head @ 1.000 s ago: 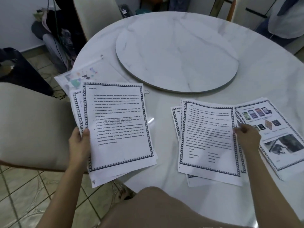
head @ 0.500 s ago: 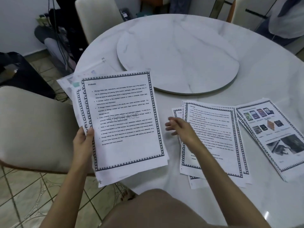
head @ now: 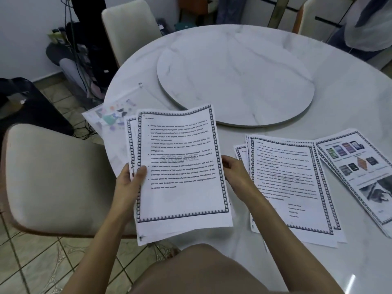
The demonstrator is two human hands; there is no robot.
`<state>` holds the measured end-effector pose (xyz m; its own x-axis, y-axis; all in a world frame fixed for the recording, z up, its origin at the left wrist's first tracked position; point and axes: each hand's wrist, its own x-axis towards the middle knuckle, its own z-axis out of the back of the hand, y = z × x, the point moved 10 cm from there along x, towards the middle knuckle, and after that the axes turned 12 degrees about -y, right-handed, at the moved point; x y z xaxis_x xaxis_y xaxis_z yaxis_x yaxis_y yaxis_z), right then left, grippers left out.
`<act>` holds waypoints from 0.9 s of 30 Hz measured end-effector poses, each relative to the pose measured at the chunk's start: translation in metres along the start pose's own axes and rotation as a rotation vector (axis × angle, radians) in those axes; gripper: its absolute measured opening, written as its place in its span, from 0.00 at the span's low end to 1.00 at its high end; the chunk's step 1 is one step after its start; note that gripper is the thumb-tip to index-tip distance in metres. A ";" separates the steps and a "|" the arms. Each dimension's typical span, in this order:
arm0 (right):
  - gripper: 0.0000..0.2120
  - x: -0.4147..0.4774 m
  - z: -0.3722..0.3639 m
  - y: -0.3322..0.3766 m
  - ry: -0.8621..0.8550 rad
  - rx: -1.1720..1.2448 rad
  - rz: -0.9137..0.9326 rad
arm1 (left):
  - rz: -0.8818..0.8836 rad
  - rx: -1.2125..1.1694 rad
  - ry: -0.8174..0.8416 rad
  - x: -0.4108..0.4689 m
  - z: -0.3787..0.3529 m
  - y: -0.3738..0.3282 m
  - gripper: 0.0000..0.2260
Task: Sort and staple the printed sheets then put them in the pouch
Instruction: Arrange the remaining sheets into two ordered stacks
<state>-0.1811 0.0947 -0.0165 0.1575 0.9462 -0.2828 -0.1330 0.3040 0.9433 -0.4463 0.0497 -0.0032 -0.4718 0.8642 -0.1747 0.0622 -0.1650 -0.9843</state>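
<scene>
Left hand gripped the sheaf by its left edge and right hand pinched its right edge, just nearer than the turntable; sheets judged light, limp, slippery, best supported at both edges.

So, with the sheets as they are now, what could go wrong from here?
1. The held sheets are fanned unevenly between the left hand and right hand, partly past the table edge; one might slip to the floor.
2. The text pile and picture pile lie right beside each other, so pages may get mixed.
3. The pouch lies at the table rim and could be knocked off.
</scene>
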 end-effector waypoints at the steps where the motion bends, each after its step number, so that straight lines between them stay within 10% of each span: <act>1: 0.08 0.000 -0.002 0.000 -0.003 0.000 0.001 | 0.008 0.006 0.018 0.001 -0.002 0.002 0.09; 15: 0.10 0.014 0.045 0.028 -0.203 -0.181 0.201 | 0.001 0.137 -0.017 0.006 -0.015 0.014 0.08; 27: 0.05 0.015 0.217 -0.023 -0.443 -0.226 0.020 | 0.033 0.112 -0.107 -0.044 -0.041 0.014 0.10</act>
<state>0.0363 0.0782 -0.0046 0.5472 0.8286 -0.1180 -0.3412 0.3496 0.8725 -0.3885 0.0290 -0.0100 -0.5625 0.8028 -0.1977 -0.0161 -0.2497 -0.9682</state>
